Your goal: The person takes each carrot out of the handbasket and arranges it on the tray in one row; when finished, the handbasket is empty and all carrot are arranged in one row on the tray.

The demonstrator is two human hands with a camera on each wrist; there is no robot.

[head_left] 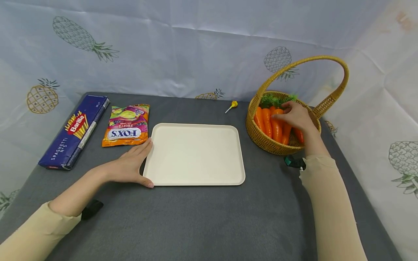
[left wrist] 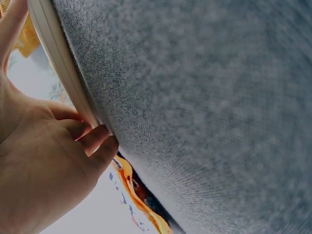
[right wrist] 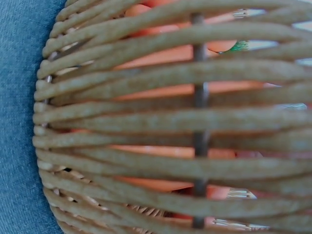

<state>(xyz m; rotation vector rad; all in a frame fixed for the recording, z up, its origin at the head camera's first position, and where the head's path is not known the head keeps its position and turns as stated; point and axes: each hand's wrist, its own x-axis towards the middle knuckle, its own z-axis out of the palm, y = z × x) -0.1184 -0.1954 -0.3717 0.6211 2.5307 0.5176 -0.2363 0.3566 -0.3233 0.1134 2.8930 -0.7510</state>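
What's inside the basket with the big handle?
Orange carrots with green tops are in the basket, and the right hand is over them. The carrots cover the bottom, so I can't tell whether anything else lies underneath.

Inside the basket (head_left: 261,141), your right hand (head_left: 296,115) hid parts of some carrots (head_left: 277,127), and you couldn't tell if it gripped one. The basket's front side hid their bottom ends. Left of the basket, your left sleeve (head_left: 42,230) ran off the head view's edge, and the candy bag's (head_left: 127,125) tiniest words were too small to read.
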